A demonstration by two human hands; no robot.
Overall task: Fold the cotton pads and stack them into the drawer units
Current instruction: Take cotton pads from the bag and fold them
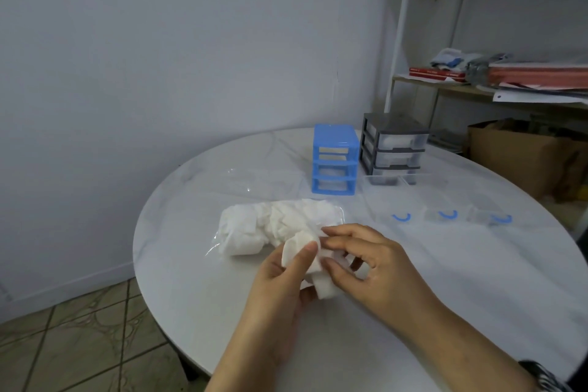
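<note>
Lying just left of the hands, a clear bag of cotton pads [270, 226]. Left hand [286, 277] and right hand [366, 261] pinch one cotton pad [305, 256] between curled fingers. Beyond, blue drawer unit [334, 159], then grey drawer unit [393, 145].

Cotton pad [305, 259] mostly hidden between hands; grey drawer unit [393, 146] contents blurred.
</note>
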